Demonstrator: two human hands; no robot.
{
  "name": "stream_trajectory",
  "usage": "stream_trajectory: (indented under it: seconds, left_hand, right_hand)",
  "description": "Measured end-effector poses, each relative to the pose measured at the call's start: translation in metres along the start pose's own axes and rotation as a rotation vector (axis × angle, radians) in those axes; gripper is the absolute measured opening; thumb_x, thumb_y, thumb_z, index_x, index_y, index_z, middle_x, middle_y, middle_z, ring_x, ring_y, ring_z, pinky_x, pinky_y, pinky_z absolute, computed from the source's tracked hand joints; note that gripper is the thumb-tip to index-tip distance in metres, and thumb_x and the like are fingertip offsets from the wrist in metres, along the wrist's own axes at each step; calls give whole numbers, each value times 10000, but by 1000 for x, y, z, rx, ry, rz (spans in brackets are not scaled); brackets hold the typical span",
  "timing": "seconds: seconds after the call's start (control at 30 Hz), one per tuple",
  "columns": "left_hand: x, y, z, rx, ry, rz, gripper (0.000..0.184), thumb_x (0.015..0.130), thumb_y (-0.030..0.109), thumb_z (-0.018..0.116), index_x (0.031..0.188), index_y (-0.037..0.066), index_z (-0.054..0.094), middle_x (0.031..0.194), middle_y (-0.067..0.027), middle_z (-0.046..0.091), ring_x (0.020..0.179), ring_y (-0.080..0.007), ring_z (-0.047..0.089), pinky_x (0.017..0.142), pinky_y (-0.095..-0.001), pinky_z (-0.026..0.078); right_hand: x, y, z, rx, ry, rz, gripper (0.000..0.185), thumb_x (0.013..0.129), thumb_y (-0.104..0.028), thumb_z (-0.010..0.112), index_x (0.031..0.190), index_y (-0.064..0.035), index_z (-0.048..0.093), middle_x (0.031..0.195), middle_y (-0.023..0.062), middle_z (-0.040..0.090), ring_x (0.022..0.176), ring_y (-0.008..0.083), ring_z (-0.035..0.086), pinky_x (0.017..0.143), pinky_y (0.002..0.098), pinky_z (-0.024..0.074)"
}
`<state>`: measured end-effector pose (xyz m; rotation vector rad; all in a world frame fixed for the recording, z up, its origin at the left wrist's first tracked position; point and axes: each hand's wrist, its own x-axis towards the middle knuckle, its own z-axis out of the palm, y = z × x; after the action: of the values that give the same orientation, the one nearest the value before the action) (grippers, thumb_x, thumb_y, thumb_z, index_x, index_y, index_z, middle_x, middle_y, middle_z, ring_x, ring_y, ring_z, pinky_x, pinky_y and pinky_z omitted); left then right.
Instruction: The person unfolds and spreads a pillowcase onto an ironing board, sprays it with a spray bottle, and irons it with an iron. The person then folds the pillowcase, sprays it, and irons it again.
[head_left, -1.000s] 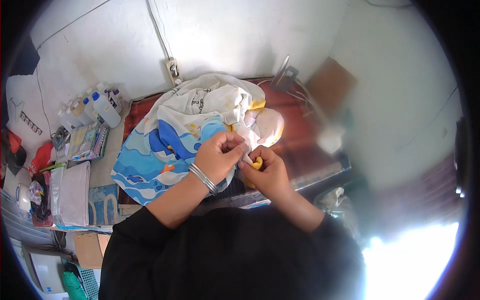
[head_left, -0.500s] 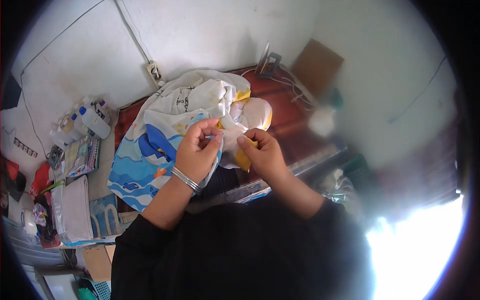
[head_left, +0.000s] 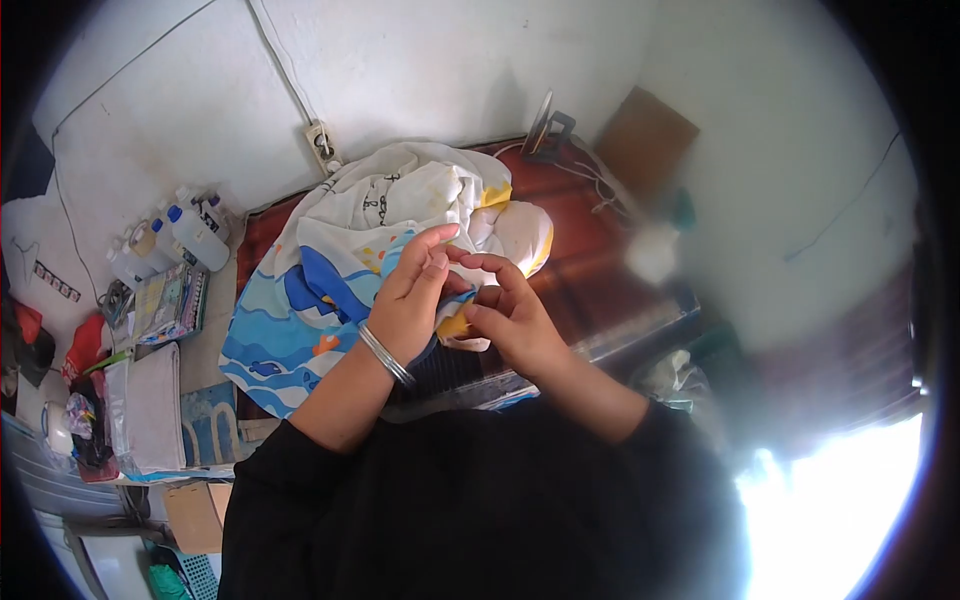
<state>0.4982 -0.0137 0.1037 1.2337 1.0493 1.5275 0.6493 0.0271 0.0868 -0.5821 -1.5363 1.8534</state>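
A large printed cloth [head_left: 290, 345], white with blue waves, fish and lettering, lies bunched in front of me. My left hand [head_left: 412, 300], with silver bangles at the wrist, has curled fingers and its thumb close to them at the cloth's near edge. Beside it, my right hand [head_left: 515, 325] pinches a yellow-edged part of the same cloth. The fingertips of both hands nearly meet, and a small fold of fabric shows between them. The exact grip of the left fingers is partly hidden.
An iron [head_left: 545, 130] stands upright on the dark red padded surface [head_left: 590, 240], its cord trailing right. Against the wall is a power socket [head_left: 322, 145]. Several bottles [head_left: 195, 238] and stacked books [head_left: 170, 305] stand at left. A brown board [head_left: 645, 140] leans at the back right.
My hands have come closer together, the right one moving left and slightly down with the yellow edge. The cloth between them is now gathered into a smaller fold.
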Motion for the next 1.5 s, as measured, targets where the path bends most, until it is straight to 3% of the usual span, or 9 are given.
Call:
stream_trajectory:
  seconds: [0.2, 0.37, 0.47, 0.67, 0.8, 0.87, 1.03, 1.23, 1.5]
  left_hand:
    - [3, -2, -11, -210, 65, -25, 380, 949, 186, 386, 1304, 56, 344, 1125, -109, 479, 893, -148, 540, 825, -278, 448]
    - [5, -6, -20, -599, 111, -81, 429, 900, 163, 440, 1302, 59, 332, 1152, -125, 462, 905, -182, 542, 854, -307, 448]
    - [10, -7, -25, -658, 169, -7, 443, 869, 146, 456, 1287, 52, 344, 1145, -117, 458, 921, -190, 534, 866, -314, 443]
    - [13, -3, -44, -695, 285, 174, 436, 821, 79, 460, 1245, 45, 367, 1128, -95, 445, 933, -187, 522, 882, -317, 431]
    - [0, 6, -57, 14, 344, 460, 469, 712, -35, 567, 1155, 53, 442, 1091, -99, 497, 960, -206, 550, 847, -323, 464]
    - [-18, 24, -70, 1146, 352, 864, 380, 675, -43, 609, 1035, 52, 536, 1031, -115, 572, 885, -231, 600, 753, -319, 508]
    - [-47, 21, -109, 1402, 575, 863, 392, 672, -68, 587, 1007, 134, 618, 1011, -93, 621, 731, -231, 631, 612, -299, 523]
    - [-67, 38, -121, 1535, 535, 696, 304, 687, 78, 656, 988, 87, 618, 1009, -100, 618, 754, -232, 621, 656, -330, 501]
    - [-70, 22, -123, 1404, 709, 461, 250, 693, 131, 682, 920, 65, 601, 958, -116, 601, 785, -277, 590, 685, -349, 472]
  right_hand:
    - [19, 17, -2, 396, -233, -65, 573, 809, 27, 522, 1336, -50, 311, 1000, 94, 598, 903, 127, 584, 811, 273, 472]
    - [32, 15, 5, -347, 17, -234, 406, 759, -61, 625, 1157, -34, 550, 858, 85, 654, 790, 139, 631, 700, 258, 489]
    - [55, 24, 12, -425, 150, -480, 350, 756, -78, 647, 1100, -36, 599, 774, 84, 662, 720, 115, 628, 656, 244, 493]
    - [83, 17, 28, -317, 169, -343, 197, 760, -129, 680, 919, -18, 645, 759, 82, 663, 678, 108, 623, 632, 237, 489]
    - [93, -26, 28, -420, 98, -334, 164, 739, -108, 698, 853, -13, 630, 699, 67, 633, 642, 89, 595, 584, 235, 464]
    - [97, -58, 27, -632, 165, -605, 142, 744, -91, 685, 842, -6, 626, 736, 81, 630, 699, 93, 594, 615, 238, 466]
    - [113, -113, 27, -657, 32, -865, 132, 776, -71, 640, 887, -4, 617, 738, 64, 605, 699, 89, 554, 620, 234, 449]
    - [113, -143, 50, -624, -99, -679, 117, 820, -88, 602, 889, -4, 562, 696, 59, 577, 654, 90, 535, 584, 246, 434]
    - [113, -164, 87, -996, -86, -1087, 169, 811, -140, 589, 896, -7, 530, 706, 194, 575, 652, 333, 587, 615, 366, 470]
